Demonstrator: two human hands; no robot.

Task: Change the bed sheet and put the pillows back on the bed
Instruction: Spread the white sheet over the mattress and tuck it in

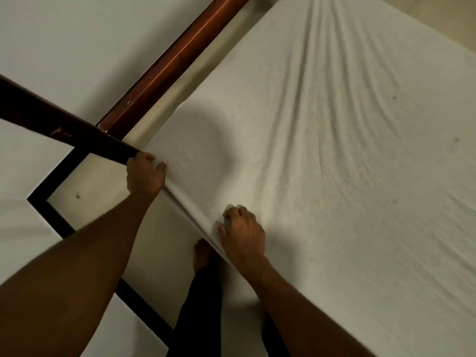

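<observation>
A white bed sheet (322, 163) covers the mattress, with long wrinkles fanning from the near corner toward the far side. My left hand (145, 173) grips the sheet's edge at the mattress corner, next to the dark bed frame. My right hand (242, 233) holds the sheet's side edge a little further along, its fingers curled into the cloth. Between the two hands the sheet edge hangs folded over the mattress side. No pillow is in view.
A reddish wooden headboard rail (177, 60) runs along the top of the bed, meeting a dark wooden rail (51, 119) at the corner. My bare foot (202, 253) stands on the pale floor with dark tile lines (51, 215), close to the bed.
</observation>
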